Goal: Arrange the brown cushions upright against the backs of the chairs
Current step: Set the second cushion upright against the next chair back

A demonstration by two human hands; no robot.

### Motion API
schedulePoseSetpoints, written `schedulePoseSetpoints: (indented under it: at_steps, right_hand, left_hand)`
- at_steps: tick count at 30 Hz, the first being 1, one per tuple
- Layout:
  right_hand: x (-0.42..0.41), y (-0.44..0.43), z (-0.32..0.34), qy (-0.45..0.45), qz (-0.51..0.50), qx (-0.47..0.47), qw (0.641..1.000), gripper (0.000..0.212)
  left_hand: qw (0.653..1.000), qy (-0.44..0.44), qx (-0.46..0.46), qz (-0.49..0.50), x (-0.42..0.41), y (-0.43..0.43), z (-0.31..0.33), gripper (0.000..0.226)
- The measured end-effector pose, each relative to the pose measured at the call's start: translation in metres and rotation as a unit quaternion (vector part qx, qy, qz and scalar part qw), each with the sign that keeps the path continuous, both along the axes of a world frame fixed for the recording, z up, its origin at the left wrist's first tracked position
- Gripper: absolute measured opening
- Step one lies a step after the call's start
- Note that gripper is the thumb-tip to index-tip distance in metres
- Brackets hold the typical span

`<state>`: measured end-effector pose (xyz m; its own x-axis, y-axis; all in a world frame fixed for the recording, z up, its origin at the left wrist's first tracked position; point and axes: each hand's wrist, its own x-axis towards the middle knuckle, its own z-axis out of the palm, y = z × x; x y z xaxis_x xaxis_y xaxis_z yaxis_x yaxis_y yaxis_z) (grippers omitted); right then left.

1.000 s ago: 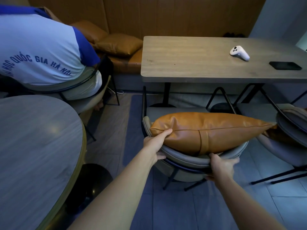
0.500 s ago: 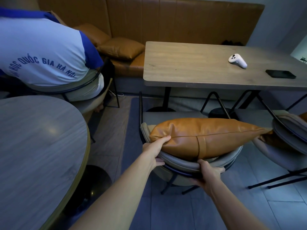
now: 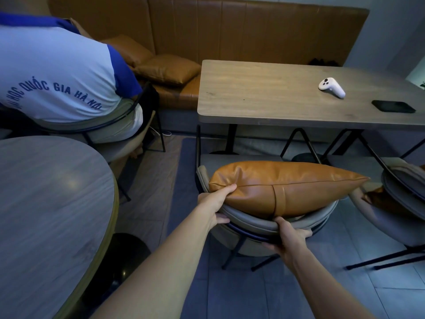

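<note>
A brown leather cushion stands on its edge in a grey chair, leaning against the curved chair back. My left hand grips the chair back at its left end, thumb pressed on the cushion's left corner. My right hand clasps the chair back's rim below the cushion's middle strap. A second brown cushion is partly visible in the neighbouring grey chair on the right. Two more brown cushions lie on the bench seat at the back.
A rectangular wooden table stands beyond the chair, with a white controller and a black phone on it. A round table fills the left foreground. A person in a white and blue shirt sits at far left.
My right hand slid left along the chair back's rim, from the right part to under the cushion's strap. The view has shifted slightly; the cushion stays in place.
</note>
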<state>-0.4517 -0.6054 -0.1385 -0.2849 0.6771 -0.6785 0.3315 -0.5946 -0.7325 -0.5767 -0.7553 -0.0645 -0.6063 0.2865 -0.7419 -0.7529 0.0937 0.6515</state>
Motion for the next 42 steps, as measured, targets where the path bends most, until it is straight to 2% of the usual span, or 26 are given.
schedulePoseSetpoints:
  at_steps: [5,10,20,26,35,42]
  right_hand:
    - [0.002,0.01,-0.002,0.007,0.003,0.005,1.0,0.076]
    - [0.002,0.005,-0.002,0.009,-0.015,0.003,1.0,0.088]
    - [0.009,-0.017,-0.007,-0.006,-0.056,0.032,0.998,0.09]
    - [0.009,-0.011,-0.011,-0.001,-0.044,0.031,0.999,0.091]
    - [0.009,-0.005,-0.013,0.015,-0.03,0.034,0.999,0.098]
    - [0.012,-0.006,-0.011,0.001,-0.014,0.034,0.999,0.099]
  left_hand:
    - [1.0,-0.01,0.005,-0.001,0.001,0.006,-0.002,0.066]
    - [1.0,-0.016,0.003,0.002,0.0,0.006,-0.006,0.075]
    - [1.0,-0.02,0.005,0.006,0.005,-0.007,-0.009,0.084]
    - [1.0,-0.016,0.005,0.003,0.003,-0.004,-0.012,0.075]
    - [1.0,-0.014,0.005,0.004,0.001,-0.001,-0.012,0.088]
    - [1.0,-0.009,-0.005,-0.018,0.004,-0.003,-0.011,0.087]
